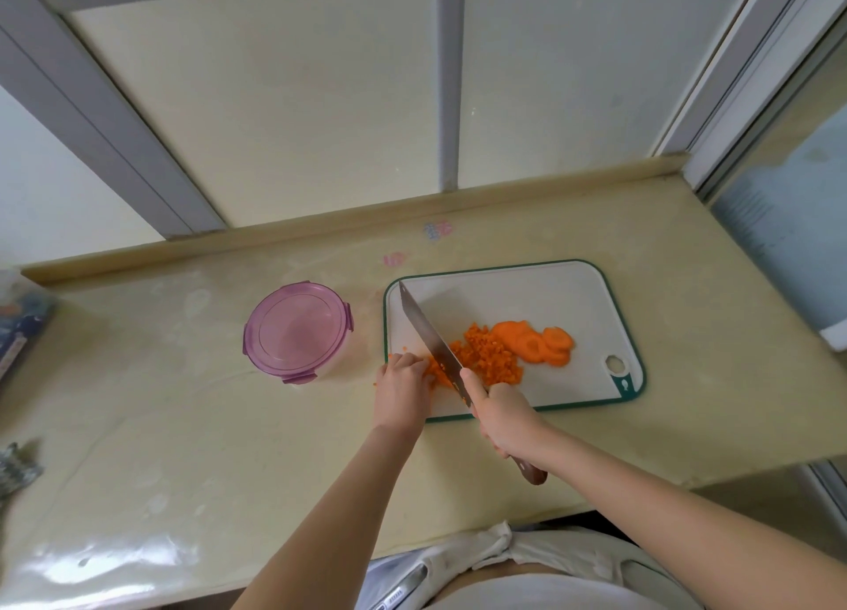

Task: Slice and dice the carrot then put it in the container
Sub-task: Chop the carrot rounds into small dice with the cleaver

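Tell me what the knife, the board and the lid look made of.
Knife: the blade is grey with a dull sheen, so likely steel. Its handle is reddish-brown, probably wood.
Board: matte white with a green rim, probably plastic.
Lid: translucent purple and glossy, with clip latches, so plastic.

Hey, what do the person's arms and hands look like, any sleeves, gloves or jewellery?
Both the left hand and right hand are bare, with no gloves, rings or watch visible. No sleeves show on either forearm. A white garment covers the torso.
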The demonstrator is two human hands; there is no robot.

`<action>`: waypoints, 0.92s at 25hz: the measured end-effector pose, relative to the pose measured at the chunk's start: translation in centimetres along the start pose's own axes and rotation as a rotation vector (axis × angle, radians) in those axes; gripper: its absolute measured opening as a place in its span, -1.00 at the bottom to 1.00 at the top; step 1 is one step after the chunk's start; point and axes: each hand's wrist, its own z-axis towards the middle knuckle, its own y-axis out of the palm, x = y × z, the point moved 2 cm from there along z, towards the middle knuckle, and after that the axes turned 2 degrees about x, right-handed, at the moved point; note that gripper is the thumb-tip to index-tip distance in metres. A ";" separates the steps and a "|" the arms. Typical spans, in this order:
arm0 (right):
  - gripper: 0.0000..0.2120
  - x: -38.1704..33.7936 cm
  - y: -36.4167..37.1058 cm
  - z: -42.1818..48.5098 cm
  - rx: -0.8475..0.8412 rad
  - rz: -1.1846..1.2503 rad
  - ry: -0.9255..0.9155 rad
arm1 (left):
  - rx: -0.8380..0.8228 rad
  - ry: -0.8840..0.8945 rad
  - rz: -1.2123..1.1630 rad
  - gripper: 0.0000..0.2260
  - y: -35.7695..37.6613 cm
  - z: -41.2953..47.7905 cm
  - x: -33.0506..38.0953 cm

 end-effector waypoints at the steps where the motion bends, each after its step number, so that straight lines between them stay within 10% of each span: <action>1: -0.49 0.0 -0.1 0.0 -0.004 -0.020 -0.020 | 0.007 -0.001 0.000 -0.93 0.1 0.0 -0.1; 23: -0.46 -0.5 -1.3 1.4 0.077 0.186 -0.042 | -0.041 -0.063 -0.113 -0.91 -0.4 0.0 0.4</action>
